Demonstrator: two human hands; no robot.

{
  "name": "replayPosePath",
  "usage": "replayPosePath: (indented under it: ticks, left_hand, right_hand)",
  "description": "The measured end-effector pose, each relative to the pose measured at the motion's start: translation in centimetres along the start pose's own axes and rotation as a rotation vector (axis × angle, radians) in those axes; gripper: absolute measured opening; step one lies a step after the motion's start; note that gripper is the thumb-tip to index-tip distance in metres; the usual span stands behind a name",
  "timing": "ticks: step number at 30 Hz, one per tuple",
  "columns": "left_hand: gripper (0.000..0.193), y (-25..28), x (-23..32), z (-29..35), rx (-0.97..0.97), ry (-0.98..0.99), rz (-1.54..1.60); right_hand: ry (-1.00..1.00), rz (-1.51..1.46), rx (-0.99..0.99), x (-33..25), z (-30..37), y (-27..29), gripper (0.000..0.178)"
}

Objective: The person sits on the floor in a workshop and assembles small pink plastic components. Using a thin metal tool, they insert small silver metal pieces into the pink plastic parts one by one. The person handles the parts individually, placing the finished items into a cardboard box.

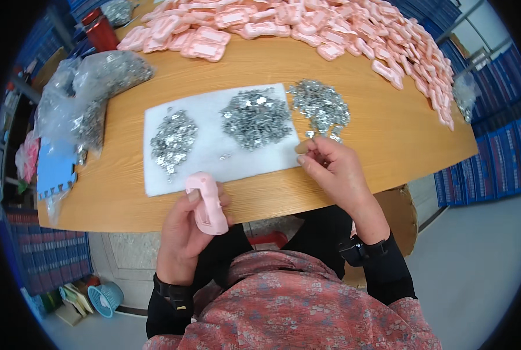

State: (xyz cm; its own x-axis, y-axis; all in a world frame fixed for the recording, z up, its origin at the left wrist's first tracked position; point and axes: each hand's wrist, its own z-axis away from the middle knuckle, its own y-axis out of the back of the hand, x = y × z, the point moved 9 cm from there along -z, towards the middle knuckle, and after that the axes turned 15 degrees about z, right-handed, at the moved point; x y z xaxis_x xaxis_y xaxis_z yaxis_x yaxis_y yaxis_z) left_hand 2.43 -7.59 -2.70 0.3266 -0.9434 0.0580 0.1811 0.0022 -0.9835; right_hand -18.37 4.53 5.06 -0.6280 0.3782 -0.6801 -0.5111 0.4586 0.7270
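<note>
My left hand (184,227) is closed around a pink plastic part (208,205), long with rounded ends and a recess, held tilted above the table's near edge. My right hand (336,172) is at the right edge of the white foam sheet (208,169), thumb and fingers drawn together in a pinch. A tan cover (303,147) shows at one of its fingertips; whatever the pinch holds is too small to make out. Just beyond that hand lies a pile of small silvery metal pieces (318,105). Two more piles, a larger one (255,119) and a smaller one (174,139), rest on the sheet.
A large heap of pink plastic parts (330,29) spans the table's far side. At the left are clear bags of metal pieces (91,93), a blue foam mat (56,166) and a red flask (100,30). Blue crates (496,157) stand stacked at the right.
</note>
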Motion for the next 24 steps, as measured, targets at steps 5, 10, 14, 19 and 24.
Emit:
replayPosePath:
  ticks: [5,10,14,19,24]
  left_hand:
    - [0.045,0.3,0.3,2.3,0.112,0.012,-0.101]
    - [0.058,1.1,1.1,3.0,0.033,0.03,-0.142]
    - [0.069,-0.4,0.2,2.1,0.018,0.072,-0.015]
    - [0.07,0.1,-0.6,0.9,-0.006,0.091,-0.052]
    - [0.069,-1.1,-1.8,0.2,0.016,0.111,-0.154]
  right_hand:
    - [0.119,0.168,-0.062,-4.6,-2.6,-2.5,0.016]
    - [-0.014,0.198,0.075,-2.0,-3.9,0.0,0.014]
    - [-0.145,0.192,0.157,4.4,-3.2,3.0,0.014]
    - [-0.147,0.324,0.13,4.4,-1.6,2.0,0.014]
    - [0.013,0.499,0.193,3.2,-1.5,0.8,0.015]
